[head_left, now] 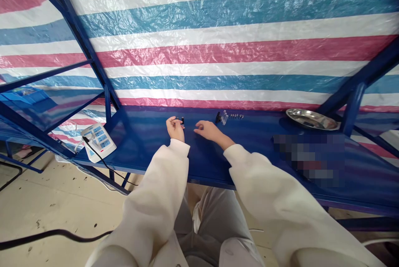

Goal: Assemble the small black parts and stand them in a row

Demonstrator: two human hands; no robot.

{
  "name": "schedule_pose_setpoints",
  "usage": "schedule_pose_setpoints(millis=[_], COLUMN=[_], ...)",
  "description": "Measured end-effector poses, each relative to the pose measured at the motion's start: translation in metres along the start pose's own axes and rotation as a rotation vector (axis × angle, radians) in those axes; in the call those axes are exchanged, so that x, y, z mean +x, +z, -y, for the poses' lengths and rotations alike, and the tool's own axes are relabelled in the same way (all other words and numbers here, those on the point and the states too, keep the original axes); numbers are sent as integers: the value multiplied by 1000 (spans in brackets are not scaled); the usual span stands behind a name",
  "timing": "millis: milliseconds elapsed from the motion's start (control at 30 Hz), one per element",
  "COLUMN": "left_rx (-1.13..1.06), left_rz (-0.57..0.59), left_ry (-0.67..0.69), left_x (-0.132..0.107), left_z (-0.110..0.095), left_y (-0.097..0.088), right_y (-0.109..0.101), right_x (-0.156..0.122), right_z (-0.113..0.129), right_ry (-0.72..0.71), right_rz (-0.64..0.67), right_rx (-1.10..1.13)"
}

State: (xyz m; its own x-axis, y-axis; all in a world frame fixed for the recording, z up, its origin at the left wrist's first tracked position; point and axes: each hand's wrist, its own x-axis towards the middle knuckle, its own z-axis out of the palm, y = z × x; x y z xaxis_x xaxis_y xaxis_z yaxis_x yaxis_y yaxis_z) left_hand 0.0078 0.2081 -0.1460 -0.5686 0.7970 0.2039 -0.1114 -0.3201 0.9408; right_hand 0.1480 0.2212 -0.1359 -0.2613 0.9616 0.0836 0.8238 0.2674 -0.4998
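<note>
My left hand (pixel 175 128) is above the blue bench, its fingers closed around a small dark piece (pixel 182 121) that sticks out past the fingertips. The piece is too small and too covered for me to name its kind. My right hand (pixel 208 130) is just to the right, fingers loosely curled, thumb and fingertips a little apart, and I see nothing between them. Beyond it on the bench lie several small black pieces (pixel 218 117), several clear plastic pieces (pixel 224 117) and a row of small shiny metal pieces (pixel 236 116).
A shiny oval metal tray (pixel 311 119) sits at the right by the blue frame. A blurred-out patch (pixel 311 161) covers something in front of it. On the left, a white power strip (pixel 99 142) with a black cable rests on the bench (pixel 140 150). Striped sheeting (pixel 218 50) hangs behind.
</note>
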Motion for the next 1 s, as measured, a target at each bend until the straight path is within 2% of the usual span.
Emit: schedule_pose_setpoints(millis=[67,200,367,533,633,733,900,1000], left_rx=[-22,-38,-37,-101,-79,7,139,144], left_rz=[-16,-13,-4,-1,29,88,293,406], left_ry=[10,36,42,18,-17,-28,36,75], left_x=[2,3,3,-1,-3,-6,-13,-16], left_z=[2,7,8,1,-3,-5,-7,-8], left_y=[-1,-2,-1,-1,0,1,4,5], right_y=[15,33,41,44,37,19,-16,-28], right_x=[9,29,43,44,38,25,-8,-27], right_z=[16,32,37,41,43,43,41,36], right_ry=[-6,99,154,163,157,89,-49,-105], right_rz=[-20,-26,-50,-61,-69,-94,-208,-302], right_rx=[48,47,12,14,18,-41,-299,-401])
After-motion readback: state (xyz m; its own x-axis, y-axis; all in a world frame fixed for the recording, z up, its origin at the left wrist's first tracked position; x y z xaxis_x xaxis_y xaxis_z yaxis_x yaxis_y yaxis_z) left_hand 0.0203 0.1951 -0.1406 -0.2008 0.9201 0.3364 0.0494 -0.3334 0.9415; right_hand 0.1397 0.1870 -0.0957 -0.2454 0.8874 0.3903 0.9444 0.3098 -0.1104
